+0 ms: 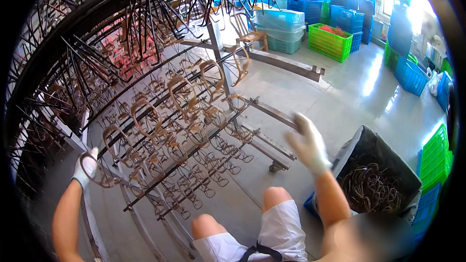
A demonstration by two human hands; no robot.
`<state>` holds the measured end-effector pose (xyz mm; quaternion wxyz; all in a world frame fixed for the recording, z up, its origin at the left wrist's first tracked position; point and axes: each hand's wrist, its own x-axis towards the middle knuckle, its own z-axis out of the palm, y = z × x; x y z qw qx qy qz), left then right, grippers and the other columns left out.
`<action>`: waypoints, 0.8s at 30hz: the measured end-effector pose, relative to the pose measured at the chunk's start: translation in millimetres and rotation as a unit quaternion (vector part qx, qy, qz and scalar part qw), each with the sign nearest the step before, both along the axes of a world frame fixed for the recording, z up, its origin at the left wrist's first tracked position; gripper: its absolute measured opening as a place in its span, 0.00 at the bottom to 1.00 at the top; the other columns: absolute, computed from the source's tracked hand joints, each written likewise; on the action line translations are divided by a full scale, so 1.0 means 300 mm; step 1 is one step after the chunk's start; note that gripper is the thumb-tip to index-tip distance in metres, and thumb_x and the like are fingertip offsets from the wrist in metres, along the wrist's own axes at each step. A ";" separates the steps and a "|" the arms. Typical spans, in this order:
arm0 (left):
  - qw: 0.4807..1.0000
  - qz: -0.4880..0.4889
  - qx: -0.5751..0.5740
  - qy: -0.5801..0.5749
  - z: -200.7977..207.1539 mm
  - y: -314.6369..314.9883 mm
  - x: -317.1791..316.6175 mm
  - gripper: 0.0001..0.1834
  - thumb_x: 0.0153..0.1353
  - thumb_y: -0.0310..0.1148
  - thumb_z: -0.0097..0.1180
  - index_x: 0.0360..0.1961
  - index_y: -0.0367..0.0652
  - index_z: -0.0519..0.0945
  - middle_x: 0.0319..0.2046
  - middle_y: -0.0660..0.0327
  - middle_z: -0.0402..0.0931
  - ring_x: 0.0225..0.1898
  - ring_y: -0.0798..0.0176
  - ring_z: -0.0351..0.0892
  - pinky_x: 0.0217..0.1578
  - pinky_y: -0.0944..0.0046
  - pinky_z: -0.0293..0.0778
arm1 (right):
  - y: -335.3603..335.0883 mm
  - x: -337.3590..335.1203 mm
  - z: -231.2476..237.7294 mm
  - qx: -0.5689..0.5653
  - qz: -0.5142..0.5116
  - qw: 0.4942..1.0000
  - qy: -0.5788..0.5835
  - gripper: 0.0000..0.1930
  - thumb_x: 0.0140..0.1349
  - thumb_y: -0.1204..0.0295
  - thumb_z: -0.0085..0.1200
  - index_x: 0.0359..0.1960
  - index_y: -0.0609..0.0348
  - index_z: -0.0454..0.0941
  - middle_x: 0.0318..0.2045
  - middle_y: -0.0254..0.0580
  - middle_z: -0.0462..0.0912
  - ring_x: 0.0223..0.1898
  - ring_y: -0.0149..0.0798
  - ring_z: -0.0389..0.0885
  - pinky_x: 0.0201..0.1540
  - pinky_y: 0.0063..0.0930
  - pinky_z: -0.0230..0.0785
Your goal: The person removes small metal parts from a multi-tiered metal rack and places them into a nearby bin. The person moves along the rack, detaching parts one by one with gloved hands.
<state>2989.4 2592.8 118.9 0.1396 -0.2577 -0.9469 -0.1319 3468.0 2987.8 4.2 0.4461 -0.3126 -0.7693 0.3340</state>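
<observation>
My left hand (85, 169), in a white glove, is closed at the left end of a metal rack, by its post. A curved brown band (103, 180) passes in front of its fingers, so what they grip is partly hidden. My right hand (310, 148), also gloved and slightly blurred, is raised over the floor with fingers apart and nothing in it. It lies between the rack and a dark-lined bin (364, 140) holding a tangle of thin dark curved pieces (371, 187). More brown hoop-shaped bands (182, 92) hang in rows on the rack's dark rods (194, 167).
Black hooked rods (170, 5) hang from a curved overhead rail (63, 39). A metal arm (281, 63) juts right from the rack, and a caster (276, 166) sits below. Beyond stand a wooden chair (250, 35), a green crate (325, 43) and several blue crates.
</observation>
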 end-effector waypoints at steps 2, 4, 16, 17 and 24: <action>0.997 -0.035 -0.025 -0.063 0.013 0.029 -0.009 0.26 0.66 0.51 0.44 0.34 0.34 0.79 0.31 0.38 0.79 0.38 0.33 0.78 0.40 0.43 0.73 | 0.117 -0.283 0.042 0.122 -0.030 0.990 0.071 0.40 0.58 0.61 0.62 0.68 0.63 0.57 0.59 0.59 0.72 0.64 0.55 0.67 0.66 0.44 0.59; 0.992 -0.074 -0.099 -0.037 0.047 0.028 0.005 0.18 0.64 0.44 0.49 0.33 0.37 0.77 0.26 0.40 0.78 0.34 0.34 0.79 0.36 0.42 0.73 | 0.219 -0.505 0.097 0.117 -0.088 0.982 0.124 0.41 0.58 0.61 0.61 0.69 0.63 0.55 0.59 0.58 0.73 0.63 0.55 0.66 0.65 0.45 0.59; 0.971 -0.126 -0.184 0.085 0.018 0.020 0.032 0.21 0.63 0.49 0.48 0.30 0.39 0.77 0.26 0.40 0.76 0.32 0.37 0.79 0.34 0.43 0.71 | 0.453 -0.591 0.202 -0.060 0.088 0.871 0.480 0.29 0.67 0.70 0.55 0.66 0.66 0.59 0.37 0.42 0.81 0.37 0.31 0.78 0.40 0.25 0.74; 0.984 -0.095 -0.148 0.033 0.018 0.024 0.028 0.16 0.61 0.44 0.49 0.33 0.41 0.76 0.25 0.42 0.76 0.31 0.37 0.79 0.33 0.43 0.71 | 0.457 -0.590 0.186 0.027 -0.017 0.899 0.437 0.30 0.66 0.69 0.57 0.66 0.67 0.60 0.35 0.41 0.80 0.37 0.30 0.77 0.41 0.24 0.73; 0.991 -0.056 -0.118 0.035 0.012 0.058 0.073 0.23 0.63 0.49 0.48 0.27 0.37 0.78 0.25 0.43 0.78 0.31 0.37 0.79 0.33 0.44 0.72 | -0.040 -0.760 0.123 0.071 0.006 0.951 0.299 0.36 0.54 0.74 0.66 0.63 0.68 0.61 0.37 0.45 0.78 0.41 0.44 0.73 0.50 0.40 0.65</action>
